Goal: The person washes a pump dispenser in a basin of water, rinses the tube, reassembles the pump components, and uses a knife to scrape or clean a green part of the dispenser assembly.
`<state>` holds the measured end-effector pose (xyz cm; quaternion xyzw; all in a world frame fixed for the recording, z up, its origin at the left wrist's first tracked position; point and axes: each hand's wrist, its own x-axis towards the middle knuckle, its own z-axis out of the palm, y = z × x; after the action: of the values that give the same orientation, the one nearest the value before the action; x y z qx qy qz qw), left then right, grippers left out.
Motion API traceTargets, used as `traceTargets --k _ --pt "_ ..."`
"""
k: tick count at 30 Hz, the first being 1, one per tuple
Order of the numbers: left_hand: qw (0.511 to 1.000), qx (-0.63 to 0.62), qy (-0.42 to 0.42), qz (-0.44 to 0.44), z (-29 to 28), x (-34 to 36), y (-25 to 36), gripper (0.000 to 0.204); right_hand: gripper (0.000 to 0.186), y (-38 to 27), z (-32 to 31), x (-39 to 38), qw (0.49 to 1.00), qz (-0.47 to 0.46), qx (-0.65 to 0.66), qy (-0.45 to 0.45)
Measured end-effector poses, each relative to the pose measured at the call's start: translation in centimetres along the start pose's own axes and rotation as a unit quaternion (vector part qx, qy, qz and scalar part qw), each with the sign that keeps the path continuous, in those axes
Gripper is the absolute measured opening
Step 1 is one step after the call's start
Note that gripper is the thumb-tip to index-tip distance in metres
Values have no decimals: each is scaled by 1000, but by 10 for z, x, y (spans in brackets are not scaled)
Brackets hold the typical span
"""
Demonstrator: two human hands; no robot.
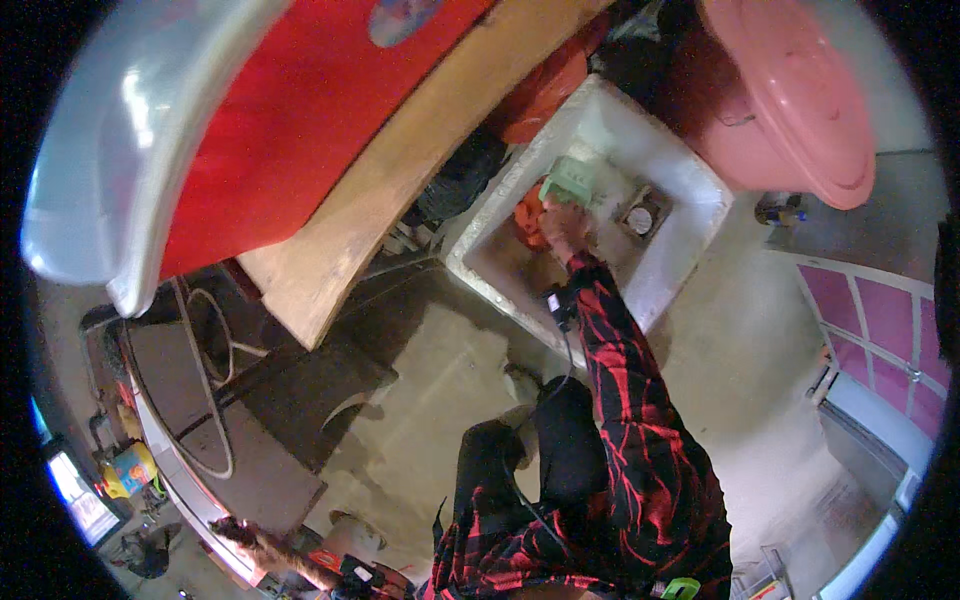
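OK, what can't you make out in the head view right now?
All in the head view:
Right hand: finger closure, hidden behind its own back.
Orange item: its kind, partly covered by the right hand.
Left hand: whether it holds anything, too small and dark.
Pink tub: upper part, cut off by the top edge.

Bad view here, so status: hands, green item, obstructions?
Right hand at green plastic item, grip unclear. Left hand outside foam box. Green item inside; orange item alongside.

— Top?
— Red surface [300, 120], wooden board [385, 170] along its edge.
— Right?
— Pink plastic tub [805, 90], pink-panelled doors [835, 300] below.
— Lower left?
— Lit screen [82, 500], yellow-and-blue packet [130, 470] just beside it.
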<state>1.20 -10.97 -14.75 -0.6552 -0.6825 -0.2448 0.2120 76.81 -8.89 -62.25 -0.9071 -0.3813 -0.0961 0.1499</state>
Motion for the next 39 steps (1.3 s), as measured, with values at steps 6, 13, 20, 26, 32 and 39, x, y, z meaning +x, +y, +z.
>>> traceTargets --k 6,13,20,26,32,39 --pt "947 -284 -98 -109 5 -13 89 46 19 23 -214 56 964 79 135 -214" --pt "967 -180 -113 -143 -7 -23 169 36 20 -17 -444 4 931 -199 194 -235" --pt "878 -344 -255 -214 -55 -14 304 27 28 -102 -591 -7 811 -439 306 -235" --pt "839 -432 -273 -185 -98 -12 233 47 26 -190 -709 -74 710 -596 352 -128" --pt "850 -355 -283 -268 -183 -18 82 57 26 -260 -801 -131 686 -623 370 -72" --pt "954 -170 -177 -170 -156 -21 70 47 27 -263 -751 -81 707 -550 429 -115"
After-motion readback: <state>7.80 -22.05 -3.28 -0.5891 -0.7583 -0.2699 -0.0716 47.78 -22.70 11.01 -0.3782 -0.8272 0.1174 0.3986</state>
